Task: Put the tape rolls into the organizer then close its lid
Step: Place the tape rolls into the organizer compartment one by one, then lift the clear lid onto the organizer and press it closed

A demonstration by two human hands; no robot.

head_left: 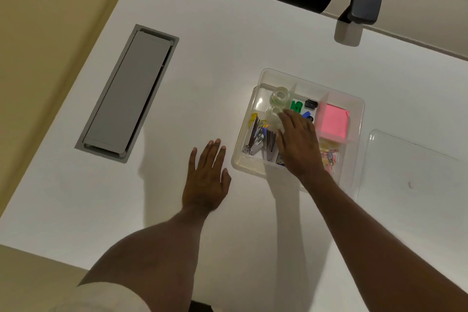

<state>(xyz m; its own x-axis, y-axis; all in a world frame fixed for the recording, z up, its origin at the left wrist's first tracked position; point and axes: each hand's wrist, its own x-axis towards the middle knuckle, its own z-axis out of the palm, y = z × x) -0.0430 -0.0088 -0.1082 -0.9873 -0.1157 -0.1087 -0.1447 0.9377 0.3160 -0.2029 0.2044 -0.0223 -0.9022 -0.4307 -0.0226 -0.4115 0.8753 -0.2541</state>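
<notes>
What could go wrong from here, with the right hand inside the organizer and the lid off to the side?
1. The tape rolls look stacked near the organizer wall; if they sit too high, the lid may not seat.
2. The right hand withdrawing could nudge the staplers or topple the rolls.
3. The clear lid is hard to see on the white table and could be fumbled.

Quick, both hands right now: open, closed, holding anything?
Left hand: open, flat on the table, holding nothing.
Right hand: open, over the organizer, fingertips at a clear tape roll; grip cannot be told.
</notes>
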